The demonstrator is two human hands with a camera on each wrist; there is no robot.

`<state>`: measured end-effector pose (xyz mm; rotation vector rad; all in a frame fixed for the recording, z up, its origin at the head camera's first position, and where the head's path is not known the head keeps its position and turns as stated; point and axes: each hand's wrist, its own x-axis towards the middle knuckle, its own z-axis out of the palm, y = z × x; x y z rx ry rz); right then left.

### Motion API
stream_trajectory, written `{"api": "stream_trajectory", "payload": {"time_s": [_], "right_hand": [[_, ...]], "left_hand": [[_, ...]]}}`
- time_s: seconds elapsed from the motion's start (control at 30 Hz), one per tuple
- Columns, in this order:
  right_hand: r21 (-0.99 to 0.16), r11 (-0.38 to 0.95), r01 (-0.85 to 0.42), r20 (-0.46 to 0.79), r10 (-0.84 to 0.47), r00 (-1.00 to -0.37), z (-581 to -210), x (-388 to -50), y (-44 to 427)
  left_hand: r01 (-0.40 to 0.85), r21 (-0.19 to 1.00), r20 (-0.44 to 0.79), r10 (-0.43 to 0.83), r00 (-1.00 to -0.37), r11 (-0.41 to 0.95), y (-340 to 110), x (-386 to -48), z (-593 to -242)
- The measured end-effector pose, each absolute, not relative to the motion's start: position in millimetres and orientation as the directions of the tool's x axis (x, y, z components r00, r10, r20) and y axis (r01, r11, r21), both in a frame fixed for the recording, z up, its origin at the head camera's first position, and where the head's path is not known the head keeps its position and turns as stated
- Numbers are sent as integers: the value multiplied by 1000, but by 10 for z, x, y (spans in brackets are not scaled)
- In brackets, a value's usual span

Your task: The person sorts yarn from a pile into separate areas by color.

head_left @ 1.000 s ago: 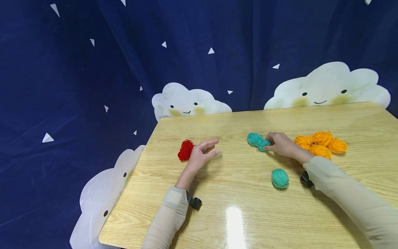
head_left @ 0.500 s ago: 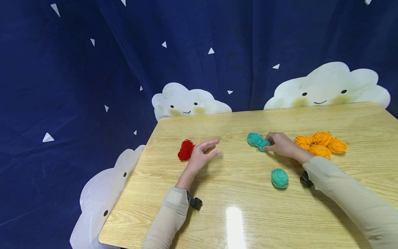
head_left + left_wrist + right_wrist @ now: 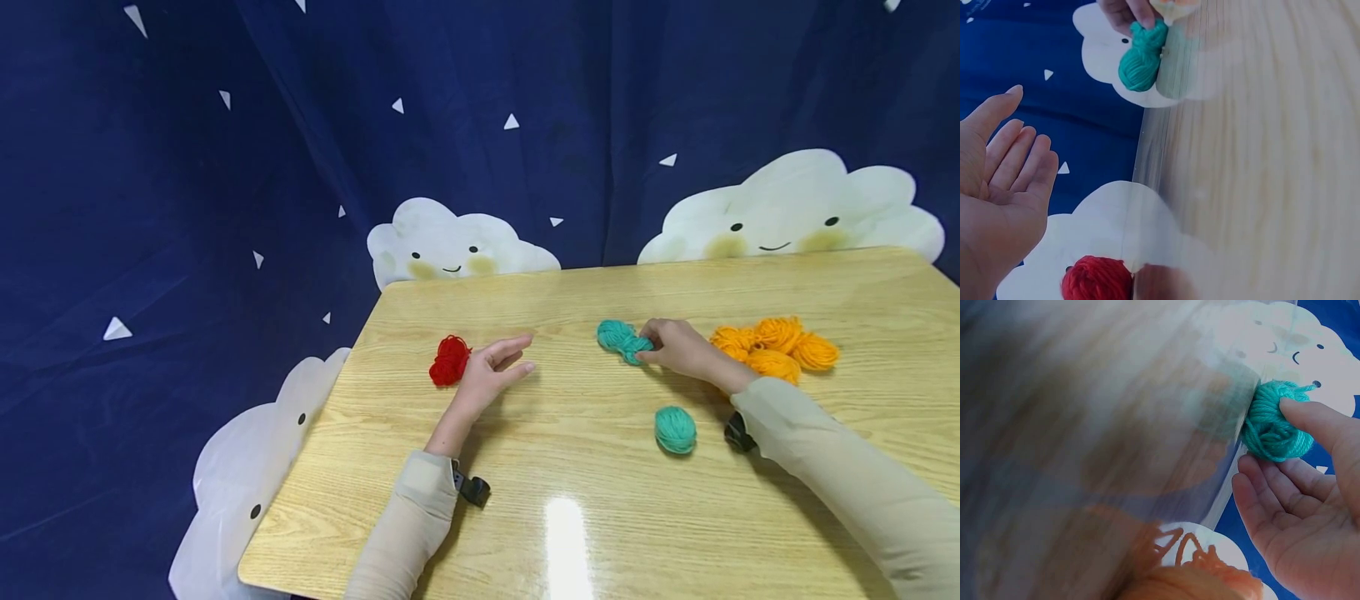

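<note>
In the head view the right hand point(image 3: 678, 348) pinches the near end of a teal yarn bundle point(image 3: 618, 336) on the table. The right wrist view shows the thumb of the right hand point(image 3: 1310, 494) pressed on the teal yarn point(image 3: 1279, 422), fingers beneath. The left hand point(image 3: 483, 379) holds nothing, its fingers loosely extended beside red yarn point(image 3: 449, 362). In the left wrist view the palm of the left hand point(image 3: 1010, 181) is bare, with red yarn point(image 3: 1096, 280) below it and teal yarn point(image 3: 1141, 62) at the other hand.
A second teal ball point(image 3: 676, 430) lies in front of the right hand. Several orange yarn balls point(image 3: 814, 351) are grouped beyond the right wrist, partly behind the arm. The wooden table point(image 3: 525, 517) meets a dark blue curtain point(image 3: 465, 83) with cloud shapes.
The left hand has shifted very slightly to the right. The right hand keeps its pinch on the teal yarn in the same place.
</note>
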<state>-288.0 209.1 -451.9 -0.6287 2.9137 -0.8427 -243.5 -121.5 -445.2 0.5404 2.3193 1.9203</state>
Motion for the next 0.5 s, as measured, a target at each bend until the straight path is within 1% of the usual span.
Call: {"api": "stream_trajectory", "payload": {"time_s": [0.37, 0.5], "right_hand": [[-527, 766, -368, 67, -394, -917, -4512, -2871, 2084], [-527, 767, -366, 63, -394, -917, -4501, -2869, 2084]], "left_hand": [[235, 960, 177, 322, -930, 153, -1205, -2453, -4485], [227, 962, 169, 322, -932, 153, -1194, -2434, -4446]]}}
